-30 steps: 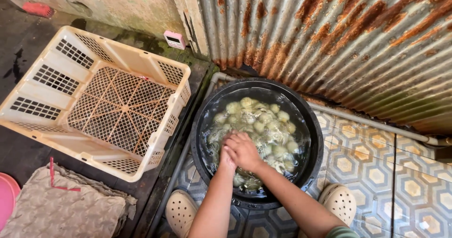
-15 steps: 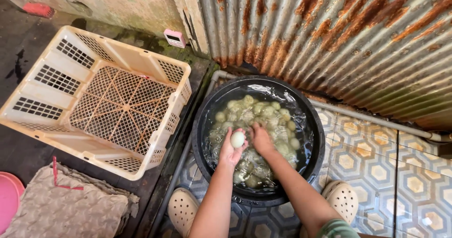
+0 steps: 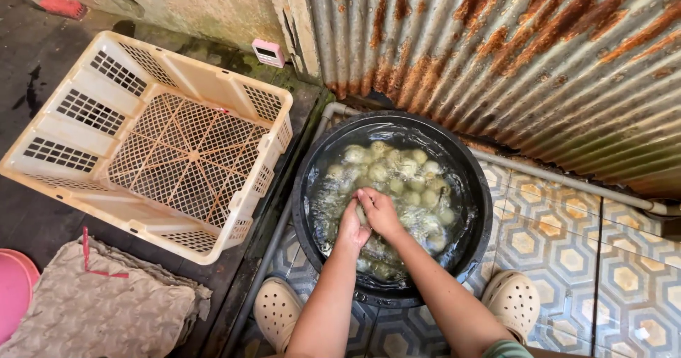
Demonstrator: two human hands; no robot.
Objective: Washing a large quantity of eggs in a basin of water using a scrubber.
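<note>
Change: both hands back together low over the water; half a second ago the left held one egg up in the open, right apart.
Feet: pale clogs [image 3: 277, 310] at bottom centre, either side of the tub.
Left hand [image 3: 350, 227]: cupped round a pale egg [image 3: 362, 215], mostly hidden.
Right hand [image 3: 381, 213]: pressed against the left, fingers curled over the same egg.
Tub [image 3: 475, 188]: black, round, centre frame; water full of pale eggs [image 3: 397, 170].
Crate [image 3: 152, 142]: cream plastic, upper left, on dark floor.
Wall [image 3: 511, 53]: rusty corrugated sheet, top right.
</note>
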